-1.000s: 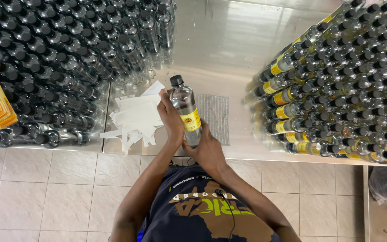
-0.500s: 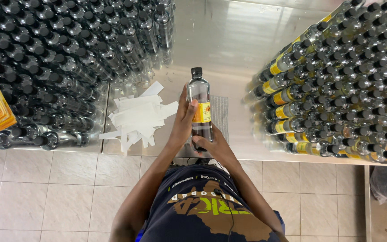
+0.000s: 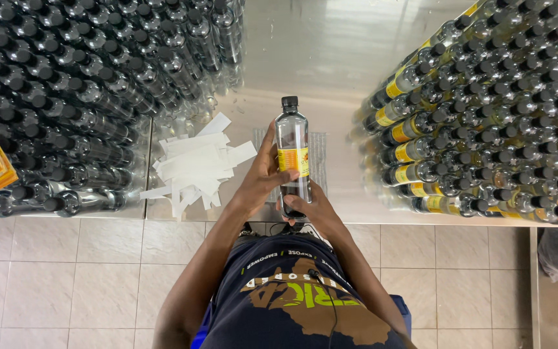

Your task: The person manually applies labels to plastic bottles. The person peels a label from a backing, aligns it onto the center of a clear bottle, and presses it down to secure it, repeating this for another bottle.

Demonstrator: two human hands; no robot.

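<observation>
Unlabelled bottles (image 3: 66, 97) massed at left, strip pile (image 3: 195, 168) beside them on steel table (image 3: 330, 58). Left hand (image 3: 256, 184) pressed flat along left flank of bottle (image 3: 292, 152), fingers spread over yellow label (image 3: 293, 160), not closed round. Bottle held above table centre, long axis running away from body, black cap (image 3: 289, 101) pointing far side. Right hand (image 3: 311, 210) wrapped under base, nearer body. Labelled bottles (image 3: 485, 116) stacked at right.
</observation>
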